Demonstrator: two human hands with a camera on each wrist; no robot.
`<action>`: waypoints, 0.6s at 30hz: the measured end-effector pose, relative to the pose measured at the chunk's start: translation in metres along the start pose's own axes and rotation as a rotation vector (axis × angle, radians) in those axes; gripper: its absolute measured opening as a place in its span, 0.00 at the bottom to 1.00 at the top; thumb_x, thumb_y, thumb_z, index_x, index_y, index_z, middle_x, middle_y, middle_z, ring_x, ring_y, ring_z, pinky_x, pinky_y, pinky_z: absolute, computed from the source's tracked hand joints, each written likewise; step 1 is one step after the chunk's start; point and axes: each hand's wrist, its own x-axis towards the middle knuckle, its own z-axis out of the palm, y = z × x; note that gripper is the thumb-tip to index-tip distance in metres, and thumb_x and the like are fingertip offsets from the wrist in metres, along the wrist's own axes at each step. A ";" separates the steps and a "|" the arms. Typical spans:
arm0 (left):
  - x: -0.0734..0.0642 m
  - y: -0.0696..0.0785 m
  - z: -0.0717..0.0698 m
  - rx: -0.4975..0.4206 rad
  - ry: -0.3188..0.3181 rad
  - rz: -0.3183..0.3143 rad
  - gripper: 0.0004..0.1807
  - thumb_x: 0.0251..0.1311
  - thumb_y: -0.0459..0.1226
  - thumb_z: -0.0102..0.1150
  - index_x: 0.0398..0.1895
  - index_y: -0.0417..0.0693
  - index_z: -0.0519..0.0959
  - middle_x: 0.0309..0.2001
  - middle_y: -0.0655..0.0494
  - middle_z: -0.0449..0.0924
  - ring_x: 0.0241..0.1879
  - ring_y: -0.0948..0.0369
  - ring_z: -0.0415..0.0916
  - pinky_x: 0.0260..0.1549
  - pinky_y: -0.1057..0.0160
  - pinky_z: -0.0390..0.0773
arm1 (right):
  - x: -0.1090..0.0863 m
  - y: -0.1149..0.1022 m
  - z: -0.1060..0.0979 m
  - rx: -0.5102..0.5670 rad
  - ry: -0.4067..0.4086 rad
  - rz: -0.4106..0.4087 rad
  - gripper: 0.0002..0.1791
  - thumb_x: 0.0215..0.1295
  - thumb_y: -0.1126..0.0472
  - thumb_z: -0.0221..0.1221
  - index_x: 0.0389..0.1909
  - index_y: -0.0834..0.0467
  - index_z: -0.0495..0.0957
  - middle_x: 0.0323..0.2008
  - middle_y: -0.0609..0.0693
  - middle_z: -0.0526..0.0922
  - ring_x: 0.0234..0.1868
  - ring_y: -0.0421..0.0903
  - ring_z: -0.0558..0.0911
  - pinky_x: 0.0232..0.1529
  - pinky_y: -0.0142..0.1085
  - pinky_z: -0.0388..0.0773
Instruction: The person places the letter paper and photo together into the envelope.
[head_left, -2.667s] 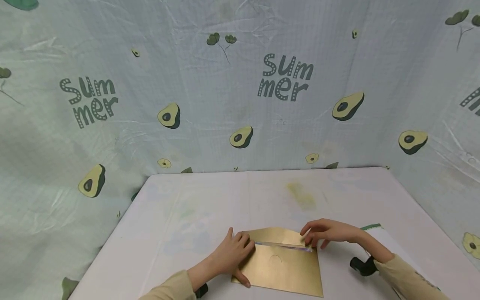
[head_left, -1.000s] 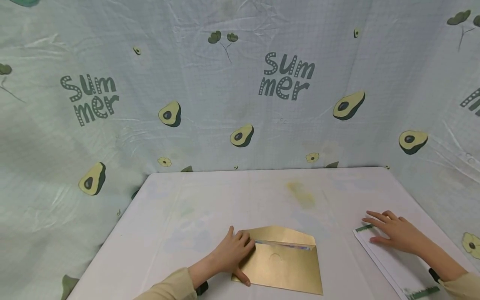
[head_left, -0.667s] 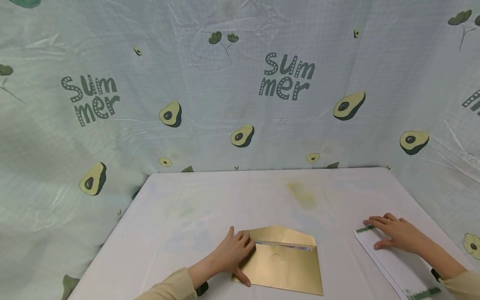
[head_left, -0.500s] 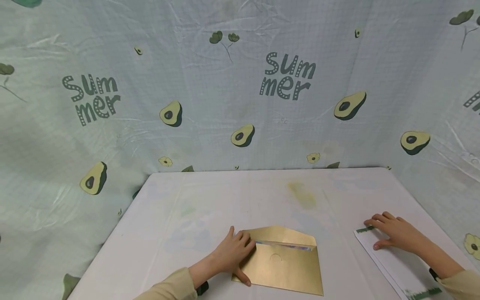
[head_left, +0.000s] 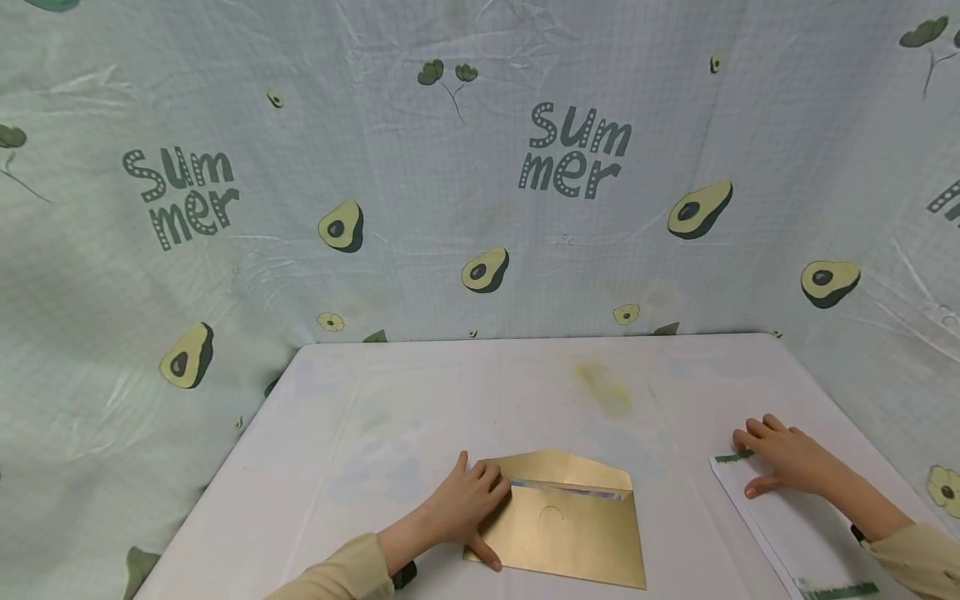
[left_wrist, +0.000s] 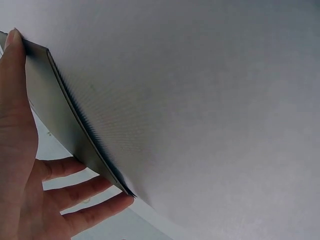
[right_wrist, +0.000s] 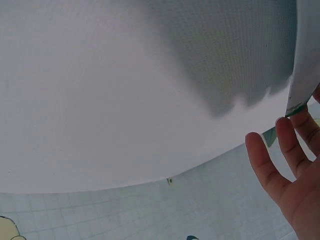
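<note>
A gold envelope (head_left: pixel 577 542) lies on the table with its flap open toward the far side; a thin strip of something colourful (head_left: pixel 600 496) peeks out at the mouth. My left hand (head_left: pixel 465 507) holds its left end, thumb at the near edge and fingers toward the far edge. The left wrist view catches the envelope (left_wrist: pixel 60 107) between thumb and fingertips. At the right, my right hand (head_left: pixel 795 460) pinches the far end of a folded white paper (head_left: pixel 791 533) with green printed borders. The right wrist view shows fingertips at its green corner (right_wrist: pixel 298 108); the thumb is hidden there.
The white table (head_left: pixel 450 400) has a faint yellowish stain (head_left: pixel 603 390) toward the back. Behind it and along both sides hangs a curtain (head_left: pixel 420 175) printed with avocados and lettering. Dark bands sit at both wrists.
My right hand has left the envelope's flap, swung right to the white paper and taken its far end, which shifts slightly. My left hand stays on the envelope.
</note>
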 end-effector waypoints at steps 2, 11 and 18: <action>0.000 0.000 0.000 0.006 0.012 0.002 0.51 0.22 0.82 0.37 0.43 0.55 0.67 0.39 0.57 0.69 0.41 0.59 0.70 0.43 0.49 0.70 | 0.001 0.000 0.000 -0.002 0.001 0.007 0.34 0.27 0.27 0.55 0.31 0.50 0.68 0.28 0.39 0.60 0.30 0.40 0.59 0.21 0.29 0.52; -0.001 0.000 0.002 0.006 0.021 0.007 0.51 0.23 0.82 0.36 0.43 0.55 0.67 0.39 0.58 0.69 0.41 0.59 0.70 0.42 0.50 0.70 | 0.002 -0.004 -0.006 0.024 -0.066 0.049 0.36 0.26 0.27 0.56 0.31 0.51 0.68 0.27 0.39 0.61 0.31 0.40 0.60 0.22 0.30 0.54; -0.001 -0.001 0.002 -0.002 0.032 0.011 0.50 0.23 0.81 0.37 0.41 0.55 0.67 0.38 0.58 0.68 0.38 0.60 0.68 0.42 0.51 0.69 | 0.001 -0.001 -0.005 0.027 -0.048 0.042 0.34 0.27 0.26 0.55 0.29 0.49 0.67 0.25 0.37 0.61 0.28 0.38 0.62 0.22 0.29 0.54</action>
